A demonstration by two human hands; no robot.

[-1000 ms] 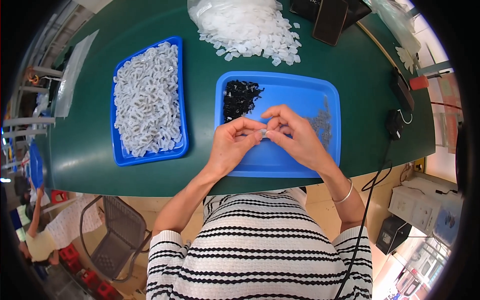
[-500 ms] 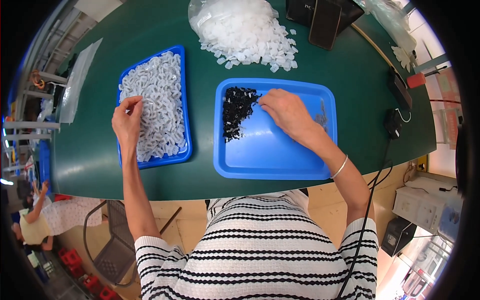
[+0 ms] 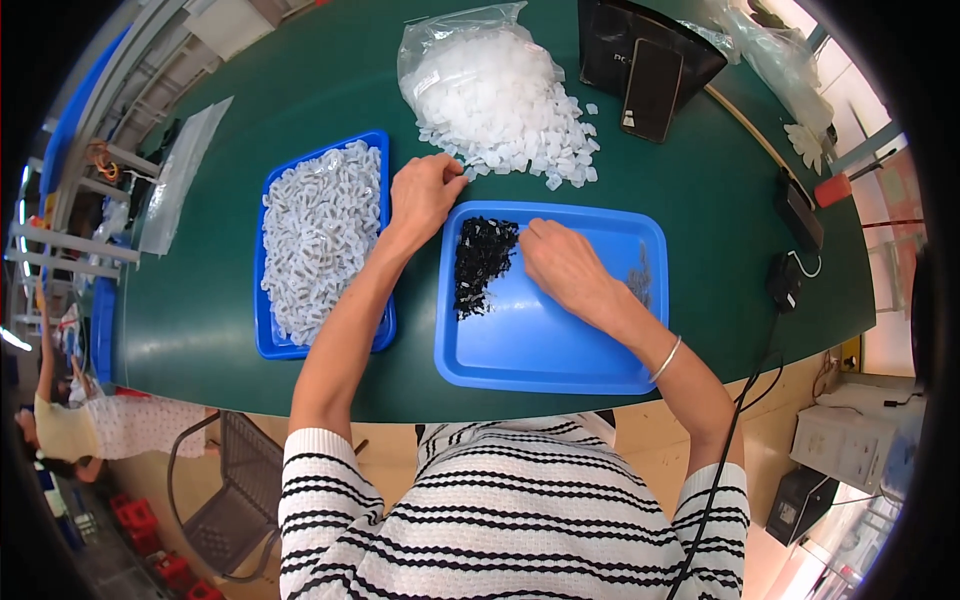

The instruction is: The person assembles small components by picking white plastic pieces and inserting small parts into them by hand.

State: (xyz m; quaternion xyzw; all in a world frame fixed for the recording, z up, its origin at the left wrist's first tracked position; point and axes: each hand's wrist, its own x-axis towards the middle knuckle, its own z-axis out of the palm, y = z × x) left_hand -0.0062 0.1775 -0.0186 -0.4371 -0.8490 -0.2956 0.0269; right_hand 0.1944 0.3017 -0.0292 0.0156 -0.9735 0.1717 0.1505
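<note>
My left hand [image 3: 422,200] reaches between the two trays to the near edge of a heap of small translucent white plastic pieces [image 3: 515,115]. Its thumb and fingers are pinched together; what they hold, if anything, is too small to make out. Inside the light blue tray [image 3: 550,380], my right hand [image 3: 568,265] hovers with its closed fingertips beside a pile of small black parts [image 3: 483,262]. Whatever sits between those fingertips is hidden. Thin grey metal bits [image 3: 640,280] lie along the tray's right side.
A darker blue tray [image 3: 264,325] full of pale clip-like plastic pieces [image 3: 315,235] stands at left. The heap spills from a clear bag [image 3: 425,40]. Behind, a phone [image 3: 652,90] leans on a black stand [image 3: 600,45]. A cable [image 3: 740,400] hangs at the right edge.
My left hand has left the pieces in the darker blue tray and moved right to the white heap. My right hand stays by the black parts. The whole view has shifted slightly.
</note>
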